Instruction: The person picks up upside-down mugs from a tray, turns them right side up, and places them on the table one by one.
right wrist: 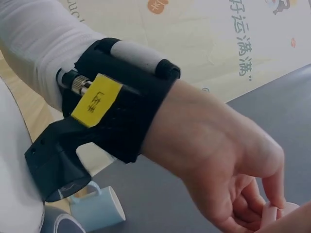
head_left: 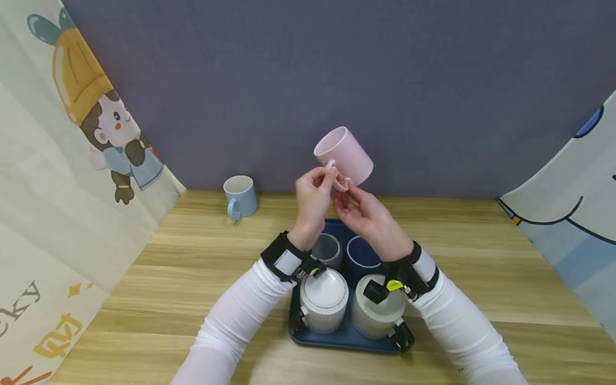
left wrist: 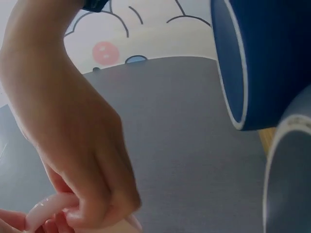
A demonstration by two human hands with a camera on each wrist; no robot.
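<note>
A pink mug (head_left: 347, 156) is held up tilted in front of the grey wall, its mouth facing up and left. My left hand (head_left: 312, 200) pinches the mug's handle from the left, near its upper part. From the right, my right hand (head_left: 368, 216) holds the handle's lower end with thumb and fingertips. Below both hands lies a dark blue tray (head_left: 346, 342). It bears a grey mug (head_left: 327, 250), a dark blue mug (head_left: 362, 256) and two pale ribbed cups (head_left: 324, 299) with dark handles. In the right wrist view, my left hand (right wrist: 218, 150) grips the handle (right wrist: 268, 214).
A light blue mug (head_left: 241, 198) stands upright on the wooden table (head_left: 192, 283), left of the tray by the wall. The grey wall (head_left: 433, 107) rises behind the table. Printed curtains (head_left: 43, 176) hang on the left and right sides.
</note>
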